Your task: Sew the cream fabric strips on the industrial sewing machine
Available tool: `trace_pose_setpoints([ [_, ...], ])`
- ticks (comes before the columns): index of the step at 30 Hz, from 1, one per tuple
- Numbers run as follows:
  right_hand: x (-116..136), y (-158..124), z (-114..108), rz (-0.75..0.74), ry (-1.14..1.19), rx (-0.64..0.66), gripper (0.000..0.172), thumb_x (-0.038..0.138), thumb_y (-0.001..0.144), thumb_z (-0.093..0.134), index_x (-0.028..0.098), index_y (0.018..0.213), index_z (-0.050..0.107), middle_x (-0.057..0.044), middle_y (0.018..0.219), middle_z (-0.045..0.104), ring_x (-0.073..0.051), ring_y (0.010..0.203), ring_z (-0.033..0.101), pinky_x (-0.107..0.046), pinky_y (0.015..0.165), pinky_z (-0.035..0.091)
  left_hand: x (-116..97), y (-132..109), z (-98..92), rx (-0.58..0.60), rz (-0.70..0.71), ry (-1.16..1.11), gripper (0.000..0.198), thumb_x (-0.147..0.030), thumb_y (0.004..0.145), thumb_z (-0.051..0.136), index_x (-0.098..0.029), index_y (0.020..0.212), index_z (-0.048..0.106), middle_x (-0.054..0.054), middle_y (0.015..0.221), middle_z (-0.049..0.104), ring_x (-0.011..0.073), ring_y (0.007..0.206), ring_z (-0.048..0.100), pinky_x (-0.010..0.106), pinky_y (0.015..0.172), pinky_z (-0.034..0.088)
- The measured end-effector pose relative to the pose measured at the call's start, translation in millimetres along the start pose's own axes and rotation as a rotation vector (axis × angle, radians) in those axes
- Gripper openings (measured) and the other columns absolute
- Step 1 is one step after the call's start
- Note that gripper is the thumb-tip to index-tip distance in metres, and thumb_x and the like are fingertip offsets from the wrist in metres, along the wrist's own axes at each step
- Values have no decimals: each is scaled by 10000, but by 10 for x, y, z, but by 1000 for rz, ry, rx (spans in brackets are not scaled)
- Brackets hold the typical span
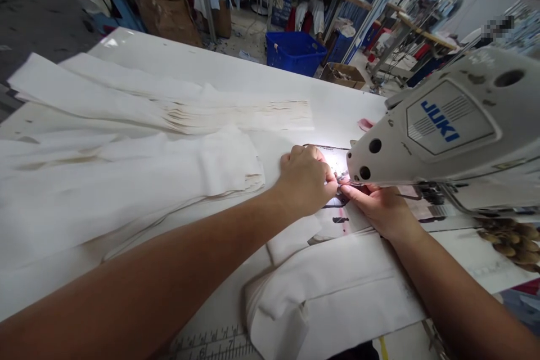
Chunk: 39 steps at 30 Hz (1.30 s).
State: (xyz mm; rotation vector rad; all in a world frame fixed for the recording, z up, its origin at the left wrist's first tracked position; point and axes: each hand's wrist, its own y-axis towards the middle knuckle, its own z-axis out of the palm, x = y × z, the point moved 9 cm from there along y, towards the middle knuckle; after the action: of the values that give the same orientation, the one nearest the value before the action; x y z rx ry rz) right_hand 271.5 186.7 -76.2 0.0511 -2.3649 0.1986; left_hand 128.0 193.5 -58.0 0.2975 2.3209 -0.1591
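Observation:
Under the lit needle area of a white JUKI sewing machine, my two hands meet with their fingertips almost touching. My left hand is closed, its thumb and fingers pinched together beside the presser foot; what they hold is too small to make out. From the other side comes my right hand, thumb and forefinger pinched close to the same spot, its other fingers partly hidden under the machine head. A folded white fabric piece lies just below both hands, near the table's front edge.
Left of the hands lie stacked white fabric pieces and a further layered stack behind. A ruler scale marks the white table. Beyond it stand a blue basket and a brown bag.

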Motion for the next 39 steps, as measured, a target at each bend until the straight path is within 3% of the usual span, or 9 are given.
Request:
trace_pose_setpoints([
  [11,-55,9,20,41,40,5,217,431,738,619,239,805,695,-4,850,709,-220,855,645,-304,761,486,8,7,13,-15,1,16,154,-226,735,570,-238,625,676,21,977,550,238,1038,415,427,949,307],
  [19,60,-7,14,-18,36,14,188,391,753,604,242,817,699,-1,860,709,-205,873,643,-305,792,483,-3,4,15,-3,4,20,162,-238,746,570,-238,630,684,25,972,548,246,1041,415,438,957,303],
  [27,-19,15,71,15,172,54,256,441,727,614,213,830,671,-25,825,689,-209,846,634,-323,773,483,-23,-11,3,5,24,9,156,-225,758,577,-264,681,706,13,946,550,231,1032,422,436,963,295],
  [32,70,-3,97,-7,232,80,242,418,730,612,208,836,668,-33,846,685,-195,840,630,-299,750,490,-26,-17,6,5,41,18,157,-233,760,577,-281,706,715,13,944,552,233,1030,426,438,958,292],
  [39,33,-16,9,11,43,25,272,450,730,616,206,825,692,-35,787,698,-197,768,636,-302,707,498,-31,-17,11,6,41,22,165,-231,767,580,-290,703,720,10,939,554,226,1025,428,430,957,287],
])
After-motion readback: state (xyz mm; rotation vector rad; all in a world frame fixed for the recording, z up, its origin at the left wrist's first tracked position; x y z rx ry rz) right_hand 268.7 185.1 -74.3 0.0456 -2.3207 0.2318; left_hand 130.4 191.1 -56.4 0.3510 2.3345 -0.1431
